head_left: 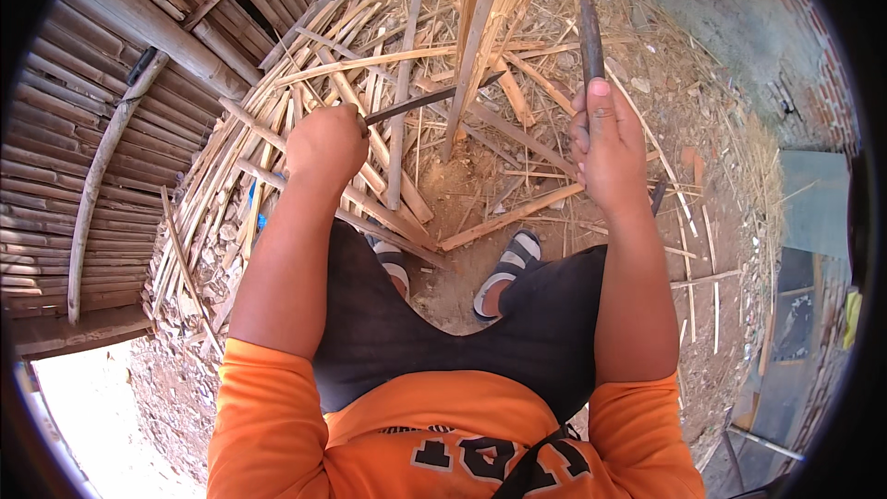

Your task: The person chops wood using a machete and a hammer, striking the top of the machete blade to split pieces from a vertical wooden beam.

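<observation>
My left hand [325, 150] is closed around the handle end of a long dark knife [411, 106]. Its narrow blade points right and crosses the lower part of an upright split wooden piece [494, 9]; whether it sits in the split or passes behind, I cannot tell. On the right, my right hand [612, 146] grips a hammer [590, 37] by its handle, thumb lying along it. The dark hammer head is up near the top edge, just right of the wooden piece and apparently apart from it.
Many split wood strips [402, 83] lie in a heap ahead and to the left, with chips and straw around them. A slatted bamboo wall [102, 148] stands at left, a brick wall [785, 28] at far right. My sandalled feet [506, 273] are close below the wood.
</observation>
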Demonstrator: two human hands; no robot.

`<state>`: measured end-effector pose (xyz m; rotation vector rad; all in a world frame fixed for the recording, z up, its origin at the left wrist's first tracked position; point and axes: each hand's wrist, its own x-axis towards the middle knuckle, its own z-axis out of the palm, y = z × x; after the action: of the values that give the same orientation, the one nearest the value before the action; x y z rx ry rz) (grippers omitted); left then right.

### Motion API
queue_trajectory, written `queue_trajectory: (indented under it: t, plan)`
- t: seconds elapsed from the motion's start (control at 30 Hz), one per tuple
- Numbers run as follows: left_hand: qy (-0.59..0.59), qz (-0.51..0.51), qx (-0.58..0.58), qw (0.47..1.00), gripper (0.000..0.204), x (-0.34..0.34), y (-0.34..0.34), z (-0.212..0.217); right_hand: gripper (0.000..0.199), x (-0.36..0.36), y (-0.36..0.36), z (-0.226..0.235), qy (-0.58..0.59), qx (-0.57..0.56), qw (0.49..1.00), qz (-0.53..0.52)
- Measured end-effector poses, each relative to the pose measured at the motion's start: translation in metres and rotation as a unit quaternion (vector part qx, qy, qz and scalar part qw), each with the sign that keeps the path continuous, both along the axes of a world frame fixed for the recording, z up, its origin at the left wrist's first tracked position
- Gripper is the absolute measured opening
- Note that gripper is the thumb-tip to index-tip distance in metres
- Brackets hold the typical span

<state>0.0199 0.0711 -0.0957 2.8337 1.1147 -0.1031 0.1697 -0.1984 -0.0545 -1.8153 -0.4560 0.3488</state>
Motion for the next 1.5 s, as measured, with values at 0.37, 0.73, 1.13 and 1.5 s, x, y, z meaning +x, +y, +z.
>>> queue_trajectory:
  t: [0.37,0.73,1.13,1.5]
  plan:
    - [0.035,-0.028,-0.027,0.999,0.026,0.01,-0.006,-0.006,0.051,0.002,0.001,-0.03,0.006,-0.056,0.998,-0.012]
    - [0.055,-0.023,-0.011,0.998,0.025,0.014,-0.009,-0.001,0.048,0.0,0.002,-0.091,-0.041,-0.164,0.985,-0.017]
    - [0.073,-0.01,-0.019,0.997,0.026,0.014,-0.005,-0.008,0.05,0.007,0.012,-0.132,-0.072,-0.171,0.983,0.016]
    - [0.071,-0.014,-0.016,0.997,0.026,0.018,-0.005,-0.02,0.046,-0.001,0.014,-0.109,-0.151,-0.076,0.985,-0.038]
